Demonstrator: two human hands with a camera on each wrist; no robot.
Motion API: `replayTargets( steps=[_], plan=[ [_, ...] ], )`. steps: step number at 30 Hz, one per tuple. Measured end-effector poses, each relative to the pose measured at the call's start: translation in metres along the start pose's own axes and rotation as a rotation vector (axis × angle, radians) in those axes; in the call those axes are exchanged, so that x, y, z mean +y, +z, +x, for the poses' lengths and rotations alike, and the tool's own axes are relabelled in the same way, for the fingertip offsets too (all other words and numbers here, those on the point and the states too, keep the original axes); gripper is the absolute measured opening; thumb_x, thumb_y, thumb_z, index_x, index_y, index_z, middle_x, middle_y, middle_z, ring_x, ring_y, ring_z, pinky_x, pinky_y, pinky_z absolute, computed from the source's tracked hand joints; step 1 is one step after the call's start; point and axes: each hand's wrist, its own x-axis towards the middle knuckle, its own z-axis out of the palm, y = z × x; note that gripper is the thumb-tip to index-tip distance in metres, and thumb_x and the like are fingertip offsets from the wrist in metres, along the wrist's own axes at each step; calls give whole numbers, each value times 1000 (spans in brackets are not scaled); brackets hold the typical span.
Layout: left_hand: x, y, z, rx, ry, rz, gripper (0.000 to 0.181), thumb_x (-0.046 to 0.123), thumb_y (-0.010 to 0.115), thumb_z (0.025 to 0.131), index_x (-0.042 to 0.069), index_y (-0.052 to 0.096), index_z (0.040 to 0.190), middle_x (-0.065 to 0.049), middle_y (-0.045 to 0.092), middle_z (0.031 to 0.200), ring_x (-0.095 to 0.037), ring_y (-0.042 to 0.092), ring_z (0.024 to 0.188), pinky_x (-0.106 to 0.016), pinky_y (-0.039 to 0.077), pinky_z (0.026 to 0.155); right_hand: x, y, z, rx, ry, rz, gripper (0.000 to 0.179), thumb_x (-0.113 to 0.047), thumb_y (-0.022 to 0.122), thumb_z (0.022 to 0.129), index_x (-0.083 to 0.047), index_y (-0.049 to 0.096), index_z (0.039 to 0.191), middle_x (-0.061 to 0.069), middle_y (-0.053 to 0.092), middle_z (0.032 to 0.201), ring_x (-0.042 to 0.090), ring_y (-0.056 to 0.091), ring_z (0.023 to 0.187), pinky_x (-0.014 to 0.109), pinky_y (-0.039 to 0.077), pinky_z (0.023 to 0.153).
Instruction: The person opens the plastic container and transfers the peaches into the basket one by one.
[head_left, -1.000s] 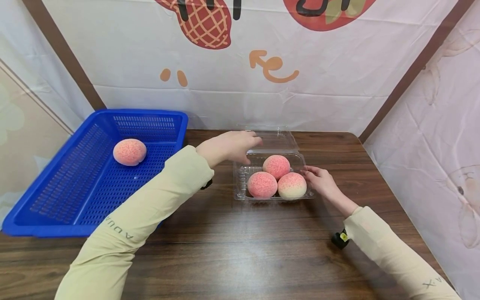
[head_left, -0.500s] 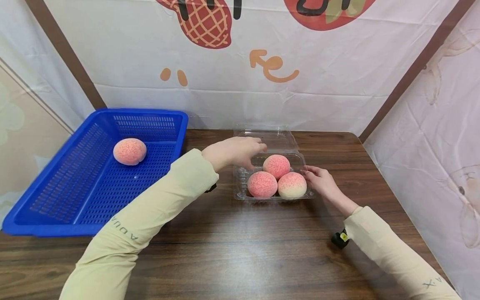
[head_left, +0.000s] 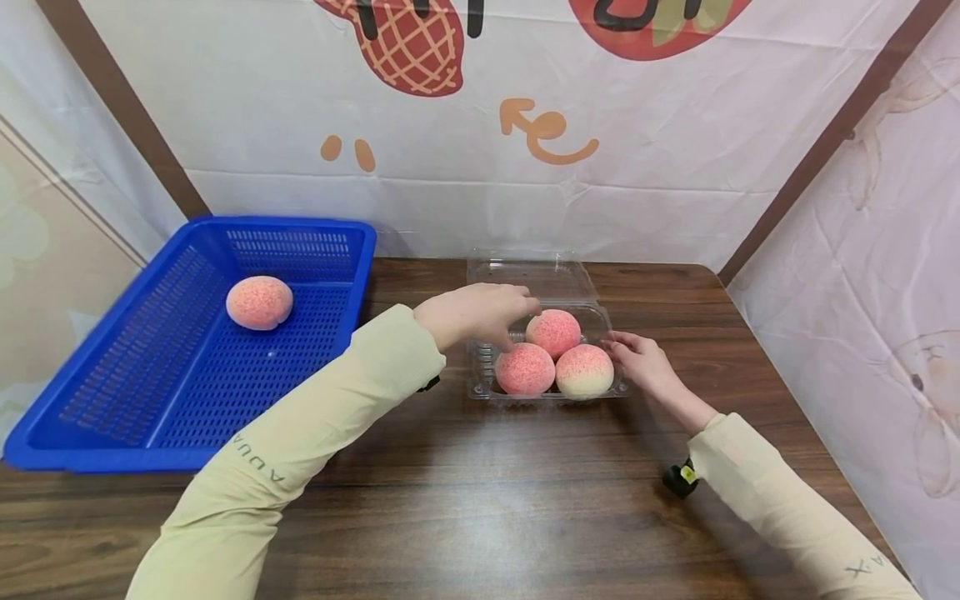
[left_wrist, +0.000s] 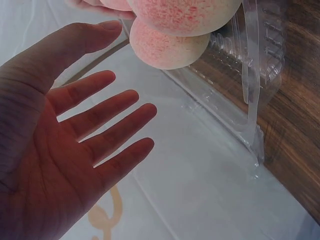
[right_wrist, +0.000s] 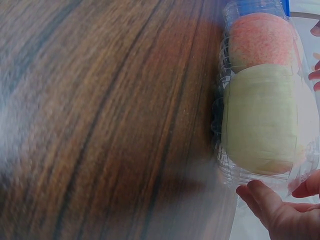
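Note:
A clear plastic clamshell box (head_left: 482, 383) stands on the table with its lid (head_left: 540, 279) folded back. Inside lie a front-left peach (head_left: 525, 370), a front-right peach (head_left: 585, 373) and a rear peach (head_left: 555, 332), all pink and cream. My left hand (head_left: 480, 315) hovers over the box's left part, near the rear and front-left peaches. The left wrist view shows that hand's fingers (left_wrist: 117, 107) spread apart, with nothing in them. At the box's right side, my right hand (head_left: 643, 364) pinches the edge between thumb and fingers (right_wrist: 262, 200).
A blue plastic basket (head_left: 157, 460) stands at the left of the wooden table (head_left: 480, 517), with one peach (head_left: 259, 303) inside. A printed cloth (head_left: 420, 208) hangs behind the table, close to the box lid.
My left hand has moved a little right and down, closer to the peaches in the box. The right hand and the box have stayed in place.

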Motion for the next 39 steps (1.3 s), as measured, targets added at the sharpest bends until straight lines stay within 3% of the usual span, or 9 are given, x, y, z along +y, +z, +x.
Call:
replayTargets(
  steps=[18, 31, 39],
  plan=[
    [5, 13, 5, -34, 8, -36, 43, 10, 67, 74, 10, 55, 116, -5, 54, 112, -16, 52, 90, -31, 44, 76, 2, 0, 0, 5, -19, -16, 45, -15, 35, 97, 12, 35, 132, 25, 47, 128, 32, 49, 116, 36, 47, 87],
    [14, 19, 9, -49, 37, 18, 49, 11, 69, 73, 11, 54, 120, -2, 53, 113, -15, 54, 92, -28, 45, 76, 4, 0, 1, 6, -28, 9, 45, -14, 36, 97, 13, 35, 132, 26, 48, 127, 32, 48, 116, 28, 48, 83],
    [17, 24, 8, -56, 48, 77, 48, 15, 69, 72, 14, 54, 118, 0, 51, 103, -16, 51, 87, -30, 45, 74, 4, 1, 0, -12, -74, 30, 45, -12, 35, 96, 17, 33, 131, 30, 45, 127, 35, 47, 115, 25, 48, 81]
  ],
)
